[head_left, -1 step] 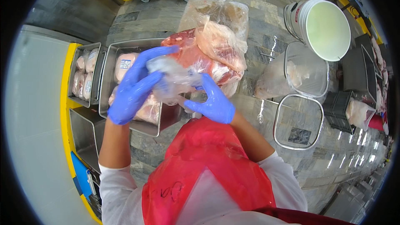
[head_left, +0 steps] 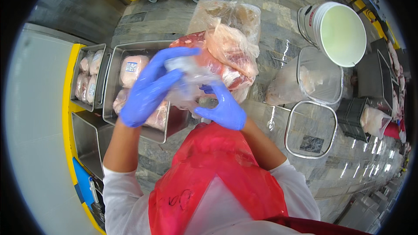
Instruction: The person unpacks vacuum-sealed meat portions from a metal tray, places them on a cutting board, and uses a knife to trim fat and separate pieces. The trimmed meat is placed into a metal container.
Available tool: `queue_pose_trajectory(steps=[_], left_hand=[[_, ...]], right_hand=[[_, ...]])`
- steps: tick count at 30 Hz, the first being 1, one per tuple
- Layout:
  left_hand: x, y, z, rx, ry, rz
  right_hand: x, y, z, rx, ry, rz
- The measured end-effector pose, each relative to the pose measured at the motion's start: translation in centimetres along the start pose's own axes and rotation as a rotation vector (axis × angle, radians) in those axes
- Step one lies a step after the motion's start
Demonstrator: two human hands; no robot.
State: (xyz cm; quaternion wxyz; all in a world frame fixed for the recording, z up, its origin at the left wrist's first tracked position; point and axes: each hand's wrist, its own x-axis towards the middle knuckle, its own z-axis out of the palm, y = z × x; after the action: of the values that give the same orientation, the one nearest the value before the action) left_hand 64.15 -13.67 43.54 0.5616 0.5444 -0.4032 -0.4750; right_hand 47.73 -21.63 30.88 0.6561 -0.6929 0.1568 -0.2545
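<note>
My left hand (head_left: 152,86), in a blue glove, is closed on a clear plastic bag (head_left: 188,80) in front of me. The bag is smeared by motion, and I cannot make out what is inside it. On the bag's right side my right hand (head_left: 225,108), gloved in blue too, curls its thumb and fingers round it. Just beyond the hands lies a big piece of red meat (head_left: 204,52), partly covered by a loose clear plastic sheet (head_left: 233,45). Left of my left hand, a wrapped pale piece of meat with a label (head_left: 132,70) sits in a deep steel pan (head_left: 176,124).
A smaller steel pan (head_left: 99,48) of wrapped packs stands at far left, above another steel pan (head_left: 85,132). To the right are a white bucket (head_left: 308,24) of pale liquid, a bag-lined metal frame (head_left: 320,74), a second frame (head_left: 287,132) and a dark crate (head_left: 352,117).
My left hand has shifted a little to the right, bringing the plastic bag along. My right hand has hardly moved.
</note>
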Motion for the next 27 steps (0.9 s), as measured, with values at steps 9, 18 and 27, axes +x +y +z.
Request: queue_pose_trajectory(steps=[9, 18, 27], left_hand=[[10.7, -7.0, -7.1, 0.786, 0.071, 0.170], [21.4, -26.3, -25.0, 1.188, -0.372, -0.088], [13.6, -36.6, -20.1, 0.020, -0.043, 0.032]], right_hand=[[2.1, 4.8, -5.6, -0.042, 0.456, 0.477], [4.6, 6.5, -6.8, -0.457, 0.682, 0.383], [5.9, 7.0, -3.1, -0.543, 0.832, 0.458]])
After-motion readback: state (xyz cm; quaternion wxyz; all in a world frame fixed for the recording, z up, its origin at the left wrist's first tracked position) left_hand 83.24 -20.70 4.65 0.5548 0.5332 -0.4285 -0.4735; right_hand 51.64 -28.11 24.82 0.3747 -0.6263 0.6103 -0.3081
